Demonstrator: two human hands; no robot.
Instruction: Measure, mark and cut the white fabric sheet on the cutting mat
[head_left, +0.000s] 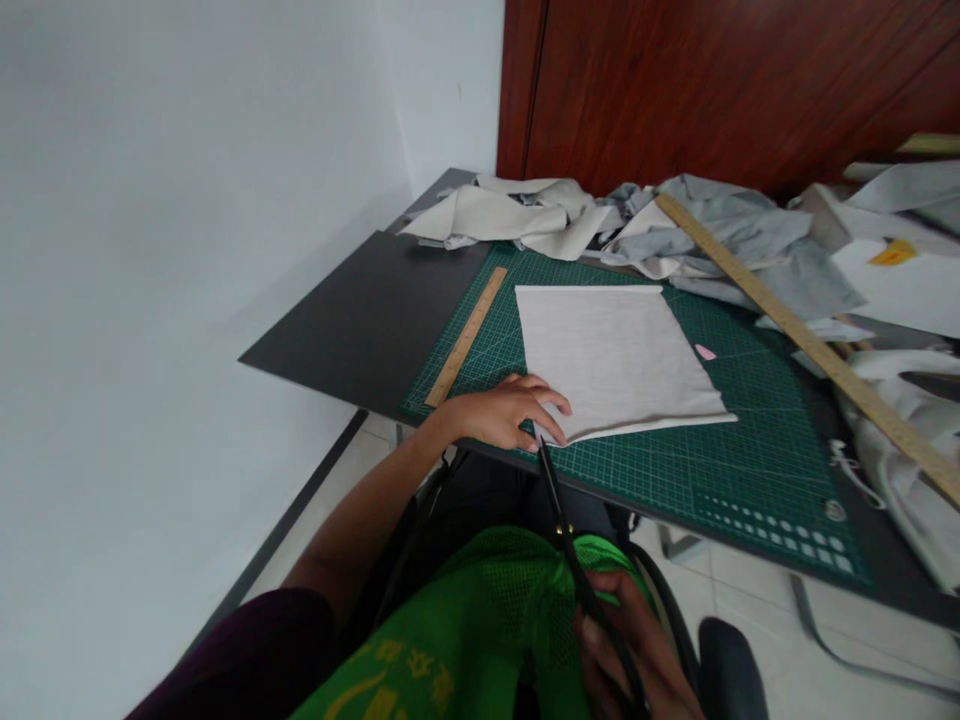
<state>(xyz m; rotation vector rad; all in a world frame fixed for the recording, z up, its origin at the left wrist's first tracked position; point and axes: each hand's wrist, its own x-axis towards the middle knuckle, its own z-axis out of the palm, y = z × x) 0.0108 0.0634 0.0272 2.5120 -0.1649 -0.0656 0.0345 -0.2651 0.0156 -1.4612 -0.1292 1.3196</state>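
A pale piece of cloth (611, 350) lies flat on the green cutting mat (645, 470), its near and far edges folded into narrow strips. My left hand (517, 410) rests on the cloth's near left corner, fingers spread. Below the table edge, my right hand (630, 640) is wrapped round the handles of black scissors (570, 550). The scissors point up and away from me, and their tip meets that same corner beside my left fingers. Whether the blades are parted I cannot tell.
A short wooden ruler (466, 335) lies left of the cloth. Behind are heaped fabric scraps (540, 210). A long wooden ruler (795, 325) slants over the pile at right. A small pink piece (705, 352) lies right of the cloth. A white wall (187, 250) borders the left.
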